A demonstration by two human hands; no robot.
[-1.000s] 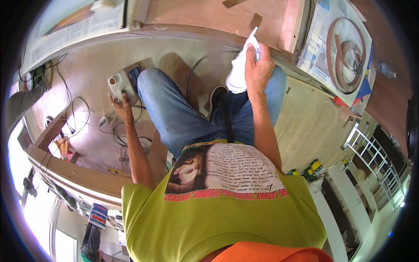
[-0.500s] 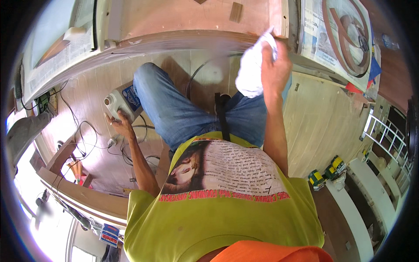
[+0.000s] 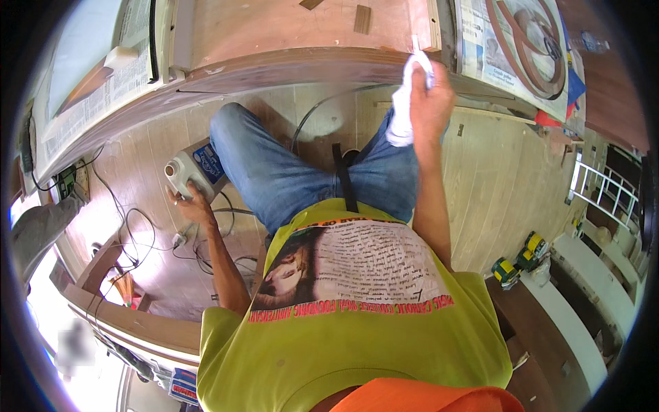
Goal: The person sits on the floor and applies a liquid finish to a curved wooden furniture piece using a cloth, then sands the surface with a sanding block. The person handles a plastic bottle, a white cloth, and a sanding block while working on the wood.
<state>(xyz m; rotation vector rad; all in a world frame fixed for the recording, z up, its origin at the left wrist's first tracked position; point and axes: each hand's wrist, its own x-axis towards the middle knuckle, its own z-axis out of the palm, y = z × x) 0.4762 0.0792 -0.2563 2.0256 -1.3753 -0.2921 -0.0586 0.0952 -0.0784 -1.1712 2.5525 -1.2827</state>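
Note:
My left hand [image 3: 191, 202] grips the lower end of a grey plastic jug [image 3: 184, 172] with a round open mouth and blue label, tilted beside my left knee. My right hand [image 3: 429, 103] is closed round a crumpled white cloth [image 3: 405, 117], raised over my right thigh, close to the front edge of a pale wooden frame [image 3: 288, 56]. The cloth's narrow top end points up at that edge. Two small brown wood pieces [image 3: 362, 19] lie on the panel inside the frame.
Newspaper-covered surfaces flank the frame, the right one holding brown coiled strips [image 3: 532, 51]. Cords [image 3: 127, 226] lie on the floor at left, near a green power tool [image 3: 68, 177] and grey cloth-like shape [image 3: 44, 230]. Green-and-yellow tools [image 3: 522, 257] and a white ladder-like rack [image 3: 604, 192] are right.
My right hand with the cloth has moved right, and the cloth has changed shape in my grip. My left hand stays on the jug. The view has shifted slightly.

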